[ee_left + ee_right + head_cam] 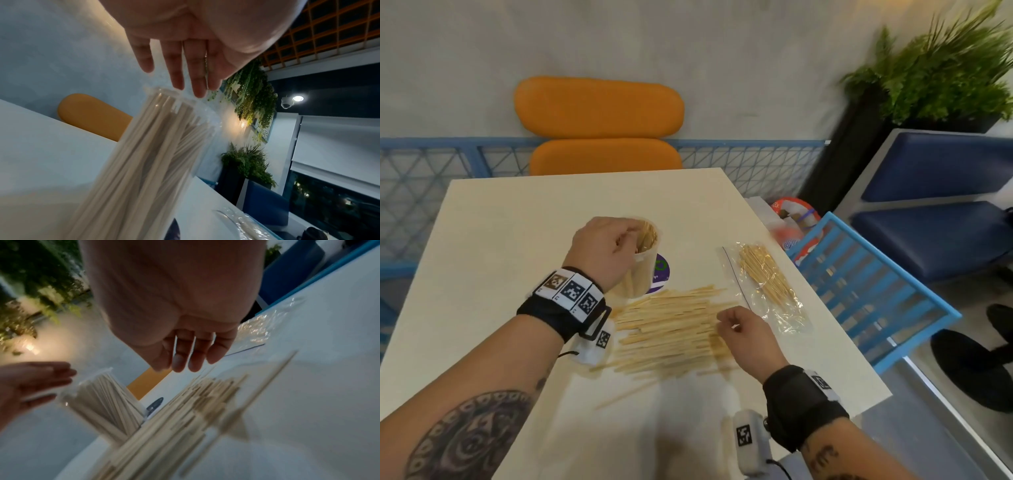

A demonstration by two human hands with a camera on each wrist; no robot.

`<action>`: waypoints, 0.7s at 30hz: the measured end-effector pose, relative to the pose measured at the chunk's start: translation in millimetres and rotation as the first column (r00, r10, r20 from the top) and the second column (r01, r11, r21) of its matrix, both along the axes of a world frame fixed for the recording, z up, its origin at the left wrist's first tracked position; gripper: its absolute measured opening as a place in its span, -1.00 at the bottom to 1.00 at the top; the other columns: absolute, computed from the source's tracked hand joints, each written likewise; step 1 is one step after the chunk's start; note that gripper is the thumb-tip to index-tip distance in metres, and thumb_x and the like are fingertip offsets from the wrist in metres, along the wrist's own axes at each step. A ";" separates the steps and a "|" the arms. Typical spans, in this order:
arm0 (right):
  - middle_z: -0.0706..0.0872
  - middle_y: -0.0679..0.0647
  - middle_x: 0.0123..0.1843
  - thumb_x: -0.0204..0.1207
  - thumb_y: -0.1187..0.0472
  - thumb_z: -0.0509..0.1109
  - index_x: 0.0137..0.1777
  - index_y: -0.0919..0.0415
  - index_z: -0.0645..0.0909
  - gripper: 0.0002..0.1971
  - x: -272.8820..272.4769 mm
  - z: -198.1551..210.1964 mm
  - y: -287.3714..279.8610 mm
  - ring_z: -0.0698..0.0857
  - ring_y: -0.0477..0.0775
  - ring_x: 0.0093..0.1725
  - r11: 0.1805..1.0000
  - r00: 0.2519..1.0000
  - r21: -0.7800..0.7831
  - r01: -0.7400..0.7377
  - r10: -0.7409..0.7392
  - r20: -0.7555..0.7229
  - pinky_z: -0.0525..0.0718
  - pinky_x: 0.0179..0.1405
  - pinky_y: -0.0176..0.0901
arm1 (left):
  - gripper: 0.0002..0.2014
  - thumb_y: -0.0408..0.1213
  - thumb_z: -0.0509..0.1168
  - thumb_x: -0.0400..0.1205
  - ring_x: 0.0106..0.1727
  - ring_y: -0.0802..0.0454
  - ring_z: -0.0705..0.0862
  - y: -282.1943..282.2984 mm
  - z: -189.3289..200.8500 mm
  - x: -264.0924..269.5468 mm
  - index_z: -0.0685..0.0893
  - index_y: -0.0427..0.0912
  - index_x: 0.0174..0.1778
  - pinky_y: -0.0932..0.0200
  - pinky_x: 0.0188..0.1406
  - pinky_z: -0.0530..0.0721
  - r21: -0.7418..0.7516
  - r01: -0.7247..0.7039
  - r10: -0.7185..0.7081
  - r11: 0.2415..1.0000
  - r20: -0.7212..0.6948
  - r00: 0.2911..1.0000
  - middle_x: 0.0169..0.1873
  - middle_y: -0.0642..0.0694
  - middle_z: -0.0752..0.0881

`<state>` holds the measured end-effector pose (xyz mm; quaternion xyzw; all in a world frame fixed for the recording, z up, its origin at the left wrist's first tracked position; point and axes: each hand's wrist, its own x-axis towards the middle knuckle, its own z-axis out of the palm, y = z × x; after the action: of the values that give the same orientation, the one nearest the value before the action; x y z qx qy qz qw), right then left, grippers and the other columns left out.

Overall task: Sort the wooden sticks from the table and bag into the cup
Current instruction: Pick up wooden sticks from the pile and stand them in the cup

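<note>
Sticks (671, 329) near the table's (482, 257) right edge are feeling light and stiff, so I am reaching my empty, loosely spread right hand (748, 337) to pinch them mid-length, my left hand (602, 250) hovering relaxed over the cup (643, 270).

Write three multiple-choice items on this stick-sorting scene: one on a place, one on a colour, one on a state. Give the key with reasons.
1. Where does the plastic bag lie?
A. right of the loose sticks
B. inside the cup
C. on the chair

2. What colour is the chair behind the table?
A. green
B. orange
C. white

3. What is the state of the cup?
A. empty
B. tipped flat
C. upright, holding sticks

Key:
1 A: the bag lies by the table's right edge, beside the pile.
2 B: both cushions are orange.
3 C: the left hand is at its rim, with sticks standing inside.
</note>
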<state>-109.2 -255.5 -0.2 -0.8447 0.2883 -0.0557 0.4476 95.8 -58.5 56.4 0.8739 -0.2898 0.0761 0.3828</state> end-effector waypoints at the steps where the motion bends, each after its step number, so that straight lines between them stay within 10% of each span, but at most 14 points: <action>1: 0.68 -0.18 -0.02 0.60 0.19 0.42 0.05 0.00 0.68 -0.91 -6.5 -2.5 -0.3 0.65 -0.10 -0.03 0.995 0.998 -0.085 -0.045 0.040 -0.056 0.50 -0.16 -0.57 | -0.73 -0.27 0.21 0.72 0.33 -0.09 0.56 2.8 -0.3 -6.6 0.77 0.00 0.21 -0.10 0.45 0.47 -0.044 -0.018 0.018 0.999 0.003 1.000 0.18 0.00 0.77; 6: 0.61 -0.11 0.22 0.51 0.05 0.48 0.27 -0.08 0.69 -0.68 -29.7 -19.3 0.5 0.51 0.01 0.28 0.840 0.906 -0.423 -0.338 0.169 -0.388 0.55 0.30 -0.02 | -0.78 -0.29 0.22 0.71 -0.03 0.08 0.60 4.4 -8.1 -49.0 0.76 0.00 0.11 0.18 0.08 0.49 -0.156 -0.078 0.051 0.985 -0.173 0.984 0.06 0.08 0.69; 13: 0.51 -0.06 -0.05 0.60 0.23 0.26 -0.02 -0.07 0.70 -0.78 -34.8 -15.4 14.0 0.60 0.10 0.10 0.722 0.821 -0.507 -0.471 0.150 -0.550 0.60 0.12 -0.09 | -0.82 -0.23 0.25 0.73 -0.14 0.24 0.68 -3.6 -55.1 -100.3 0.73 0.14 0.04 0.47 -0.26 0.48 -0.052 -0.012 -0.014 0.999 -0.461 0.887 0.01 0.14 0.73; 17: 0.60 0.03 0.13 0.62 0.28 0.16 0.16 0.05 0.64 -0.74 -40.7 -19.3 18.3 0.56 0.14 0.20 0.611 0.807 -0.572 -0.546 0.200 -0.556 0.56 0.06 -0.03 | -0.80 -0.27 0.28 0.71 0.04 0.13 0.68 -3.8 -71.3 -112.4 0.71 0.17 -0.04 0.30 0.02 0.50 -0.050 0.012 -0.036 0.999 -0.530 0.847 0.01 0.15 0.75; 21: 0.56 0.03 0.22 0.62 0.29 0.14 0.25 0.09 0.54 -0.72 -45.4 -18.3 17.7 0.51 0.13 0.25 0.583 0.785 -0.562 -0.587 0.242 -0.570 0.45 0.03 -0.04 | -0.78 -0.31 0.28 0.70 -0.04 0.23 0.67 -2.6 -68.9 -114.8 0.71 0.15 -0.06 0.45 -0.17 0.47 -0.081 -0.014 -0.035 0.997 -0.574 0.818 -0.08 0.13 0.76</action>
<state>-154.6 -237.8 -18.6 -0.9830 0.1231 0.1359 0.0068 -19.0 -61.1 -12.4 0.8383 -0.1625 -0.1811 0.4880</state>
